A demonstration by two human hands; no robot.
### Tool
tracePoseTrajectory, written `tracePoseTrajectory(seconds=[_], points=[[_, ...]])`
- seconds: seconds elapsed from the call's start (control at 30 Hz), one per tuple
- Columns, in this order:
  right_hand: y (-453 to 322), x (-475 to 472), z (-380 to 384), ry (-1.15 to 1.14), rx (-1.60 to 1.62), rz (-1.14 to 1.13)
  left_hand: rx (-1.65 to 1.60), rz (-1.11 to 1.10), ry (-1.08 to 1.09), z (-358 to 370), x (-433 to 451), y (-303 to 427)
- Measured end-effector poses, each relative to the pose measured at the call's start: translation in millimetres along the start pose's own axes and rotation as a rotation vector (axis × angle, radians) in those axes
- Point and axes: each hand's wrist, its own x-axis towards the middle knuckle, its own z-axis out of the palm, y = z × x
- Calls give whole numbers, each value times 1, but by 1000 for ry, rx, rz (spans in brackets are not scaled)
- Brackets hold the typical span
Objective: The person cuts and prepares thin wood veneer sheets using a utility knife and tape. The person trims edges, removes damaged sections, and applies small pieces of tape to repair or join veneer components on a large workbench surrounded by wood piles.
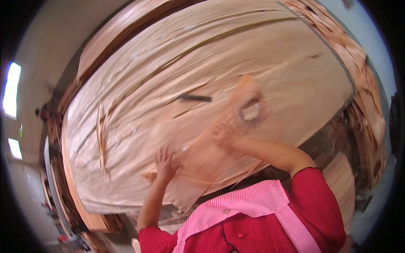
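A broad stack of pale wood veneer sheets [152, 117] lies before me, with wrinkles and splits along the grain. On top is a loose orange-tinted veneer piece [202, 161], with a ragged hole near its far end, where it is blurred. My right hand [225, 134] rests against this piece below the hole; blur hides whether its fingers grip it. At the piece's left edge, my left hand [166, 163] has its fingers spread over the veneer, holding nothing. A dark, narrow bar-like tool [195, 98] lies on the stack beyond both hands.
Thin veneer strips [102, 139] lie across the stack on the left. Rough-edged veneer [354, 60] is piled along the right side. A dark wooden beam [126, 36] runs behind the far edge. More veneer sheets [338, 180] sit beside my right elbow.
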Motion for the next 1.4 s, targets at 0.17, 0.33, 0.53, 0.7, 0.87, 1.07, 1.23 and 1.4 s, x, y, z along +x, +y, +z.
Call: tracePoseTrajectory(seconds=[0.17, 0.33, 0.53, 0.7, 0.87, 1.07, 1.23, 1.4], points=[[20, -69, -89, 268, 221, -121, -182, -140, 367, 31, -41, -4], [124, -238, -156, 246, 212, 75, -677, -476, -88, -83, -34, 96], [234, -400, -236, 333, 264, 524, -1202, -144, 385, -234, 95, 300], [316, -483, -270, 436, 290, 682, -1034, 13, 568, -182, 301, 507], [401, -611, -295, 389, 204, 846, -1526, -25, 380, -56, 485, 658], [463, -787, -338, 244, 244, 1326, -1309, -348, 501, 64, 639, 757], [516, -925, -337, 211, 326, 1656, -822, -220, 824, 97, 677, 831], [659, -971, -355, 69, 376, 1593, -313, 24, 678, 176, 608, 939]])
